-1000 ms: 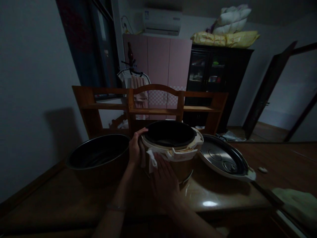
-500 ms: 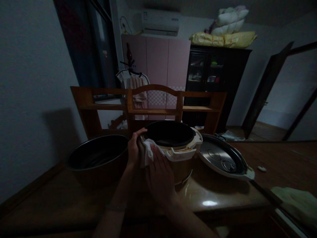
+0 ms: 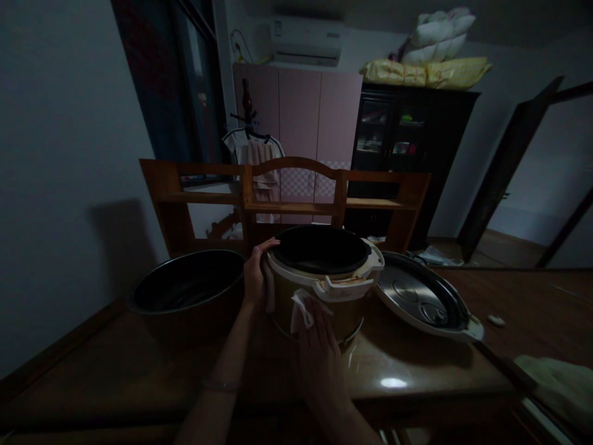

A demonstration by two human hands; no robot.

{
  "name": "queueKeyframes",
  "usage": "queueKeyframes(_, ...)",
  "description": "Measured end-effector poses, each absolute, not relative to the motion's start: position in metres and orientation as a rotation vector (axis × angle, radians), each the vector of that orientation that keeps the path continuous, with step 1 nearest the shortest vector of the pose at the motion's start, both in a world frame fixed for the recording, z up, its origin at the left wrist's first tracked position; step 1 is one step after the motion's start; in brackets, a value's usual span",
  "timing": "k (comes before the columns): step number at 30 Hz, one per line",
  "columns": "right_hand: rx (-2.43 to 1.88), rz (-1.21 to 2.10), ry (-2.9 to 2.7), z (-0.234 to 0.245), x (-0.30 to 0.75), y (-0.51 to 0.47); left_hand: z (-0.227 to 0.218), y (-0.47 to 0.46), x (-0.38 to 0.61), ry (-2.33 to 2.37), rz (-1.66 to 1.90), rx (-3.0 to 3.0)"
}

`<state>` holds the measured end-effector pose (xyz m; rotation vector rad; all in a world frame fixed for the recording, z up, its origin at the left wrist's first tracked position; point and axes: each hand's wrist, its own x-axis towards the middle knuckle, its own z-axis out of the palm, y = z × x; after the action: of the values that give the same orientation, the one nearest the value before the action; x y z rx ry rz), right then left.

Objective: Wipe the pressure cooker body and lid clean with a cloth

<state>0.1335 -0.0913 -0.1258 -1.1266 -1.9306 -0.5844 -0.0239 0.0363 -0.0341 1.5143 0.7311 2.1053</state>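
A rice cooker body [image 3: 287, 279] stands upright on the table, its white rim around a dark, open inside. My left hand [image 3: 256, 272] grips the cooker's left side, with fingers over the rim. My right hand [image 3: 319, 349] presses a white tissue [image 3: 301, 311] flat against the cooker's front wall, below the rim and left of the latch. To the left sits the dark inner pot [image 3: 185, 309], close beside my left forearm. The detached lid [image 3: 405, 290] lies at the right, its shiny metal underside facing up.
A glossy table top [image 3: 370, 371] bears these things. Behind them rises a wooden shelf rack [image 3: 291, 209]. A wall [image 3: 60, 204] borders the table on the left. A small white object [image 3: 495, 321] and a pale green cloth [image 3: 556, 377] lie at the right.
My right hand has slid the tissue down and to the right, from just under the rim to the middle of the cooker's front. My left hand stays on the rim.
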Motion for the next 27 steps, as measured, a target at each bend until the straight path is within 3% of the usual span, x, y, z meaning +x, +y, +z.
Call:
queueKeyframes(6, -1.140, -0.505, -1.951, -0.149, 0.131, -0.103, -0.033, 0.034, -0.023, 0.745, 2.117, 1.522)
queueKeyframes(27, -1.185, -0.193, -1.690, -0.059, 0.070, -0.099, -0.030, 0.036, -0.024, 0.777, 2.137, 1.493)
